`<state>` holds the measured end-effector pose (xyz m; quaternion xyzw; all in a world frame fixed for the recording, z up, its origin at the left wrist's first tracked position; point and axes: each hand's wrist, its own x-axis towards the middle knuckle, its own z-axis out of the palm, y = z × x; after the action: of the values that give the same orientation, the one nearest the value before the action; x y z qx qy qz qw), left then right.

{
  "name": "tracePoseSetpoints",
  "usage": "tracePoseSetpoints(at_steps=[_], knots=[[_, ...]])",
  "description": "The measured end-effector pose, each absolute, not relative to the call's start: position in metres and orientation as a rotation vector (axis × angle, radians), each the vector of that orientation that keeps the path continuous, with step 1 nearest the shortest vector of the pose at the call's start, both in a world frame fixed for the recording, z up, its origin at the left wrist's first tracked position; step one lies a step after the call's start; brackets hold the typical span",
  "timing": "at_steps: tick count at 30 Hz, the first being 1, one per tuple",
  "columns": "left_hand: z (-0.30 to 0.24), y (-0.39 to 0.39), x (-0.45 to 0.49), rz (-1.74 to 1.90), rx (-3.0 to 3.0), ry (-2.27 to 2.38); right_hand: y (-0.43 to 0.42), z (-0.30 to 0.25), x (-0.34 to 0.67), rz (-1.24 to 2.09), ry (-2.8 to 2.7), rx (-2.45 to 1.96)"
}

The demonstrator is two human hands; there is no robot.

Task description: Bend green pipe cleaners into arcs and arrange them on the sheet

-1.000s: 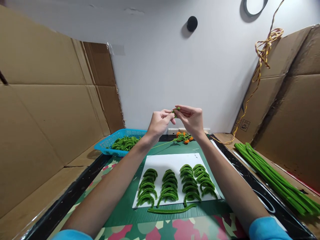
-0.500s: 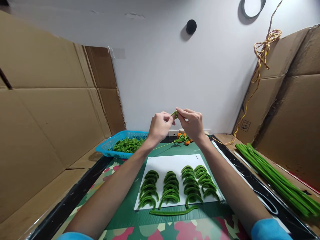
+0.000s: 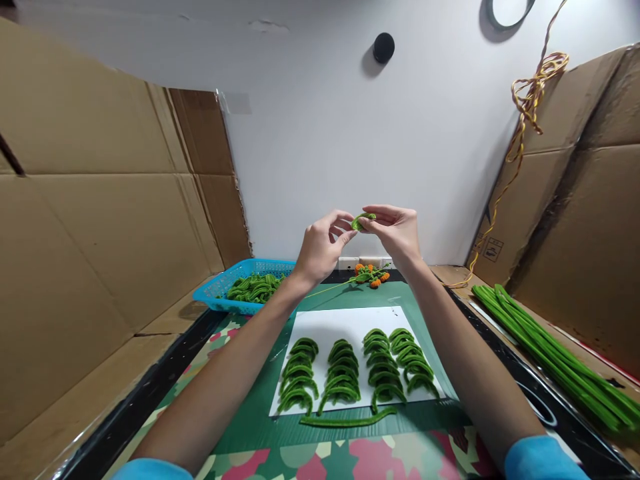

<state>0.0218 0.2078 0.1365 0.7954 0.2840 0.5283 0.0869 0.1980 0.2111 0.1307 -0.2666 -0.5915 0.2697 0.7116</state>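
Observation:
Raised in front of the wall, my left hand and my right hand meet at a short, curved green pipe cleaner. The right thumb and fingers pinch its right part. My left fingertips close on its left end. Below, a white sheet carries several rows of arched green pipe cleaner pieces. One nearly straight green pipe cleaner lies along the near edge of the sheet, on the green mat.
A blue basket of green pieces stands back left. Orange-and-green pipe cleaner flowers lie behind the sheet. A bundle of long green pipe cleaners rests at right. Cardboard walls flank the table; a twisted yellow cord hangs right.
Both hands have shifted slightly, the right one up and to the right. The held pipe cleaner has turned and shows more of its curve between the fingers.

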Motion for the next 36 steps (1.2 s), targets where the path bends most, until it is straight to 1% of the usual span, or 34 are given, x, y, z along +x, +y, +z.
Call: tracePoseSetpoints(at_steps=[10,15,21,27,29,31,34,36], knots=[[0.134,0.205,0.022,1.636,2.454,0.919,0.210,0.127,0.187,0.839,-1.255,-0.461],[0.134,0.207,0.020,1.579,2.472,1.032,0.214,0.124,0.189,0.832,-1.294,-0.523],[0.132,0.205,0.021,1.500,2.535,1.172,0.221,0.121,0.198,0.809,-1.422,-0.698],[0.136,0.204,0.020,1.279,2.613,1.224,0.225,0.119,0.221,0.766,-1.637,-0.911],[0.139,0.205,0.016,1.200,2.636,1.216,0.226,0.117,0.233,0.786,-1.809,-0.936],[0.141,0.207,0.012,1.035,2.662,1.154,0.227,0.114,0.243,0.772,-2.033,-1.008],[0.143,0.208,0.009,0.770,2.680,1.014,0.232,0.106,0.252,0.720,-2.300,-1.362],[0.144,0.208,0.008,0.707,2.677,0.961,0.237,0.099,0.255,0.712,-2.358,-1.581]])
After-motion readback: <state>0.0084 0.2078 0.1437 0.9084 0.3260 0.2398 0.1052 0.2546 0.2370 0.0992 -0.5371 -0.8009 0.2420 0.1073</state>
